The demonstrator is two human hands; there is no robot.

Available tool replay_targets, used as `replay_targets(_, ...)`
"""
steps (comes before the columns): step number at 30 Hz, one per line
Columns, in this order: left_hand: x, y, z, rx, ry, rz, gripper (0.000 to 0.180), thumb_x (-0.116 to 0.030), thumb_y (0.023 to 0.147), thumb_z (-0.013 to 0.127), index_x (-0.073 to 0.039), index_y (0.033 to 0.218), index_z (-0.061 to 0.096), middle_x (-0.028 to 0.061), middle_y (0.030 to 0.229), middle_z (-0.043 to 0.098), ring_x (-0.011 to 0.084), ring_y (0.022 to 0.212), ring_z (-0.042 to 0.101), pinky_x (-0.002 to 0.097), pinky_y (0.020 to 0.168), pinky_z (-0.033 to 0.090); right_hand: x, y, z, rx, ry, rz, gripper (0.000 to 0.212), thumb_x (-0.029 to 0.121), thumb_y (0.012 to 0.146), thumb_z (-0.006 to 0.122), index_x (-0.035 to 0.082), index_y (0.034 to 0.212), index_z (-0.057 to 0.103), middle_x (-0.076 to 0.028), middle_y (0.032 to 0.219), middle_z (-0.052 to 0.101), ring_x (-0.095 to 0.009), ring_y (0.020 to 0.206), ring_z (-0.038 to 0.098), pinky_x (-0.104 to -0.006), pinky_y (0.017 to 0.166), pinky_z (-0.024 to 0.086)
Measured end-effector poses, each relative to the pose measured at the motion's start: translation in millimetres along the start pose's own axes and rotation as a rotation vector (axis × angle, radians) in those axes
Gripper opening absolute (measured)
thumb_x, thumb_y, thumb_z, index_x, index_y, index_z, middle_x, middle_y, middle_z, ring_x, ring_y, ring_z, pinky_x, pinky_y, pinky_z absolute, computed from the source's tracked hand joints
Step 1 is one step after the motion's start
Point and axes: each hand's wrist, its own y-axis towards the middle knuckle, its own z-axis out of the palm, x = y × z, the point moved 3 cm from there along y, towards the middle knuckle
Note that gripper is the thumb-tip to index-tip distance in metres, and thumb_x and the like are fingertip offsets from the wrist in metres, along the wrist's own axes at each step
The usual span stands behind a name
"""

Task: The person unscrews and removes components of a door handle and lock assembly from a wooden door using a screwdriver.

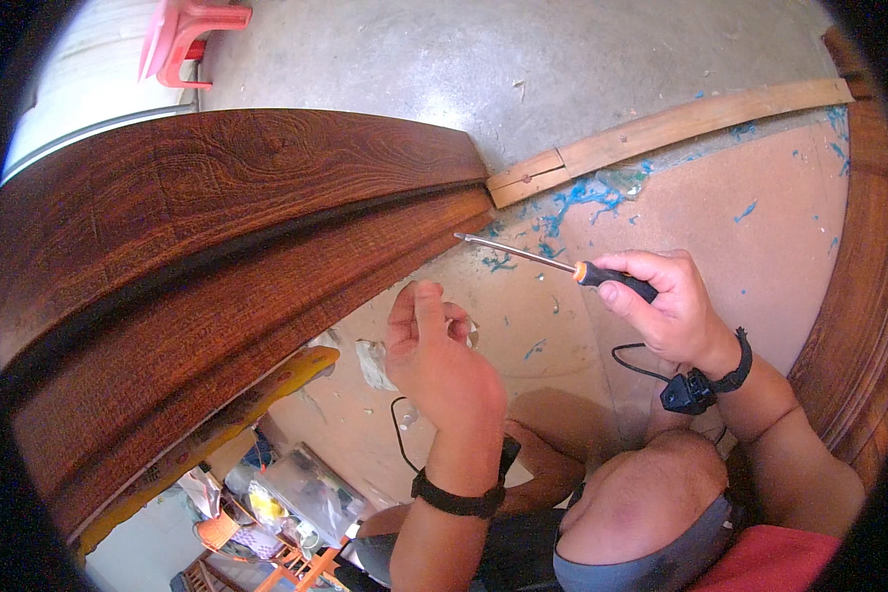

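A screwdriver (523,253) with a black handle and an orange collar is gripped in my right hand (669,308). Its long metal shaft points left, and the tip hovers in front of the lower moulded edge of a big dark-brown wooden piece (266,227). My left hand (442,365) is raised beside that edge, fingers curled and thumb upright. Whitish, crumpled material (373,363) shows beside the left hand; whether the fingers hold it, or something else, I cannot make out. Dark straps with small devices sit on both wrists.
A pale wooden batten (681,126) runs from the brown piece's end to another dark wooden piece (858,286) at right. Blue scraps (582,197) litter the floor. Far left stands a red plastic seat (183,39); clutter (276,503) fills the lower left. My bent knee (641,493) is near.
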Motion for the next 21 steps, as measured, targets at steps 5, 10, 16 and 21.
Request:
replay_targets(5, -6, 0, 5, -0.025, 0.009, 0.099, 0.013, -0.017, 0.093, 0.068, -0.007, 0.1, 0.062, 0.001, 0.088, 0.065, 0.0077, 0.065, 0.053, 0.0242, 0.06, 0.04, 2, 0, 0, -0.004, 0.013, -0.004, 0.021, 0.014, 0.091, 0.066, 0.0, 0.107, 0.071, -0.003, 0.065, 0.061, -0.004, 0.056, 0.049, -0.0251, 0.051, 0.04)
replay_targets(10, -9, 3, 3, -0.045, 0.088, 0.124, 0.011, -0.018, 0.093, 0.069, -0.008, 0.096, 0.064, 0.0007, 0.086, 0.065, 0.0071, 0.063, 0.053, 0.0229, 0.058, 0.04, 2, 0, -1, -0.005, 0.017, -0.005, 0.021, 0.013, 0.091, 0.066, 0.0, 0.107, 0.071, -0.002, 0.066, 0.062, -0.004, 0.057, 0.049, -0.0251, 0.051, 0.04)
replay_targets(16, -11, 3, 3, -0.101, 0.046, 0.14, 0.013, -0.013, 0.091, 0.068, -0.001, 0.095, 0.065, 0.005, 0.086, 0.068, 0.0062, 0.063, 0.053, 0.0207, 0.058, 0.039, 1, 0, 3, 0.018, 0.071, 0.04, 0.022, 0.013, 0.091, 0.066, 0.0, 0.108, 0.07, -0.003, 0.07, 0.064, -0.005, 0.06, 0.052, -0.0244, 0.055, 0.043)
replay_targets(21, -12, 2, 9, -0.075, -0.007, 0.131, 0.01, -0.01, 0.091, 0.065, -0.002, 0.094, 0.06, 0.004, 0.081, 0.063, 0.0079, 0.061, 0.052, 0.0217, 0.056, 0.039, 0, -1, 4, 0.025, 0.046, 0.028, 0.023, 0.013, 0.091, 0.066, -0.002, 0.109, 0.069, -0.005, 0.071, 0.066, -0.004, 0.062, 0.054, -0.0246, 0.056, 0.044)
